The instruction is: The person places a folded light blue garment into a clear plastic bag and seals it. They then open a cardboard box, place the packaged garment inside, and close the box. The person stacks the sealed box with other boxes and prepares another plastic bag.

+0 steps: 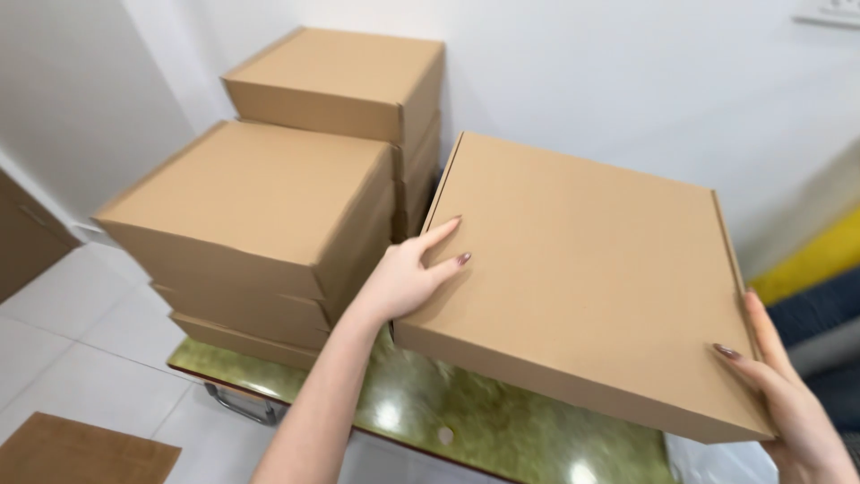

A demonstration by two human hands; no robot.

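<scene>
Holding a flat box (pixel 582 269) above the green counter (pixel 502 430), both hands (pixel 408 278) (pixel 797 403) clamped its side edges; tilted, it could slip toward two box stacks (pixel 260 233).

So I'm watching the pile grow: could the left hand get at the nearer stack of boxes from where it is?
Probably yes: the left hand grips the held box right beside the nearer stack, nothing between them.
</scene>
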